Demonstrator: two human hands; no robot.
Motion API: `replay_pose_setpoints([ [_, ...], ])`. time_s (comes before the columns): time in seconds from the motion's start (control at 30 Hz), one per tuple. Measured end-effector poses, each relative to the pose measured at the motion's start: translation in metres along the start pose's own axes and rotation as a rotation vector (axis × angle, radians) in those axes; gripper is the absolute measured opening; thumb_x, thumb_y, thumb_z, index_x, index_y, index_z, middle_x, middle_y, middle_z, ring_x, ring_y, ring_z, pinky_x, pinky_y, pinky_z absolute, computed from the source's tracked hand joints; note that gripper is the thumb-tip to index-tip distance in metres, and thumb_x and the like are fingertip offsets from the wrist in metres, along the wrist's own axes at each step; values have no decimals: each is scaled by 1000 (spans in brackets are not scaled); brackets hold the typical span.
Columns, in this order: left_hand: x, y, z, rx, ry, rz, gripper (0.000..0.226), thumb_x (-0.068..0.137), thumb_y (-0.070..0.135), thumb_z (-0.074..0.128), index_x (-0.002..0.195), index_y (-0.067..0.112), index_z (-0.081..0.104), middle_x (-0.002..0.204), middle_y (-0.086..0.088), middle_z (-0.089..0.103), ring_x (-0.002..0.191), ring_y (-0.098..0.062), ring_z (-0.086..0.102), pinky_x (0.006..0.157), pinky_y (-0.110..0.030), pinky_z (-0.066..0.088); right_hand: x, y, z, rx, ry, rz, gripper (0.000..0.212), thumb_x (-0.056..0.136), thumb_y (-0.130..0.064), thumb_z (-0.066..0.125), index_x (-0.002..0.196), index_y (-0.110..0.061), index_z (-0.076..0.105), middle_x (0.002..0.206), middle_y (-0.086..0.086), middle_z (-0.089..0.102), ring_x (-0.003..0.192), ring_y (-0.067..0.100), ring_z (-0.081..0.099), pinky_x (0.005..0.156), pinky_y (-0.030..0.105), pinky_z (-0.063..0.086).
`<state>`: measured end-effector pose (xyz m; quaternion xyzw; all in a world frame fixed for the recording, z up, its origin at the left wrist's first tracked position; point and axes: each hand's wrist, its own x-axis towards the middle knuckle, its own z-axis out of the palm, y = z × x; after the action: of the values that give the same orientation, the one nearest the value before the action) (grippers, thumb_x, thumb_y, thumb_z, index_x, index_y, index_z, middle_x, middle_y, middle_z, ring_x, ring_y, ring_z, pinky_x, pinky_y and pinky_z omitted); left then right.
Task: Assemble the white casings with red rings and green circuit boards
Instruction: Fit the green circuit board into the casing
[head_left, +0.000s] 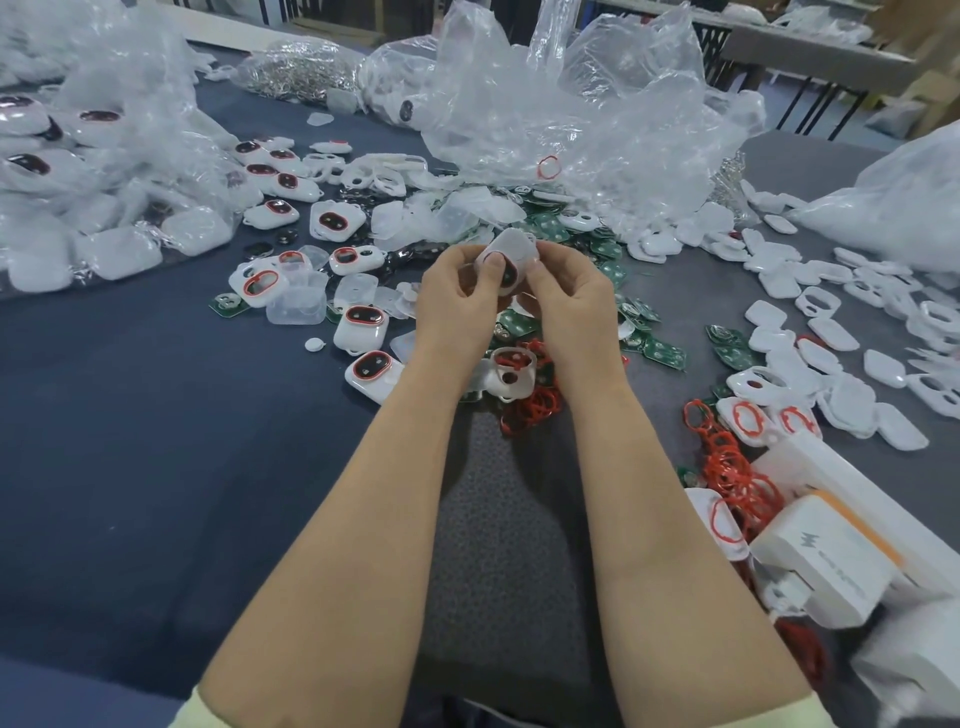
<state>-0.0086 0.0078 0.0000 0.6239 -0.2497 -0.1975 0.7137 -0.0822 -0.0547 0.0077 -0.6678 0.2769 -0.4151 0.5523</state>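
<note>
Head view: a white casing (511, 248) sits just above the middle of the frame, lifted off the table and gripped between both hands. The left hand (457, 296) holds it from the left, fingers curled behind it and the thumb (493, 266) pressed onto its front face. The right hand (566, 296) pinches its right edge, fingers curled round it. The casing's dark window (508, 275) is edged in red and partly hidden by the thumb. What lies inside it cannot be told.

Directly below the hands, between the wrists, a second casing (511, 371) with an open window lies on a heap of loose red rings (537, 405). Green circuit boards (665, 354) are scattered behind the hands and to their right.

Left of centre lies a spread of ringed casings (366, 322), each with a red ring seated round its window. Toward the right edge are many plain white shells (831, 332).

In the lower right a tangle of rings (727, 467) lies against a white box (826, 561) with an orange edge and a lightning mark.

Crumpled clear plastic bags (597, 104) fill the top centre, with a single ring (549, 167) showing through the film. At the upper left a packed bag (78, 182) holds more casings.

Everything rests on a dark blue cloth (130, 415), with a grey mat (498, 519) under the forearms.
</note>
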Motion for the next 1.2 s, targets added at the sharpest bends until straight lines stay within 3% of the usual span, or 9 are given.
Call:
replay_pose_setpoints([
  [0.13,-2,2,1,-178,-63,-49,21,95,8,57,114,16,58,121,-20,61,107,-28,64,91,-37,54,3,1,0,-78,49,26,7,92,-13,60,90,-20,60,97,7,67,95,23,65,89,42,54],
  [0.23,-1,1,1,-106,-45,-41,37,92,5,60,127,16,54,127,-16,58,116,-27,59,99,-41,50,3,2,0,-113,39,72,7,89,-16,63,93,-14,59,102,13,66,99,28,64,92,46,51],
  [0.43,-2,0,0,83,-6,81,22,86,14,71,103,16,58,92,6,65,86,-7,63,80,-17,51,2,1,-3,-153,22,-54,16,93,-19,59,108,-19,64,99,0,67,87,8,62,80,24,52],
  [0.57,-3,1,-3,-54,-60,81,15,90,10,64,104,16,63,88,-2,66,81,-10,61,81,-25,52,3,2,-4,-100,27,-34,10,93,-17,59,89,-24,65,87,-3,68,83,11,63,79,33,54],
  [0.63,-1,1,-3,-25,-43,127,13,91,9,63,98,20,63,83,3,65,75,-5,58,75,-20,50,3,3,-4,-92,16,-25,8,92,-18,60,88,-24,65,88,0,69,84,13,64,78,34,55],
  [0.73,1,0,-3,18,-17,143,17,90,7,64,91,23,62,83,7,63,72,-5,57,71,-19,50,3,4,-3,-81,-4,-2,6,92,-21,62,88,-23,66,83,-1,69,76,9,64,71,27,54],
  [0.9,1,-1,-1,29,-19,121,18,90,9,64,107,16,61,90,1,63,79,-6,58,77,-17,49,3,4,-4,-52,13,25,11,93,-20,60,84,-26,64,74,-6,65,65,0,60,64,22,51],
  [1.03,0,-1,-2,5,23,61,17,91,13,64,107,7,61,98,-7,67,91,-15,63,87,-28,52,3,4,-3,-18,18,46,11,92,-18,61,83,-23,63,72,-5,64,61,0,60,58,19,51],
  [1.2,2,-4,-1,130,54,118,6,93,13,59,98,11,56,85,2,59,81,-13,55,77,-25,47,3,5,-1,-57,-9,65,11,92,-17,61,82,-22,61,74,-4,63,64,4,58,59,18,48],
])
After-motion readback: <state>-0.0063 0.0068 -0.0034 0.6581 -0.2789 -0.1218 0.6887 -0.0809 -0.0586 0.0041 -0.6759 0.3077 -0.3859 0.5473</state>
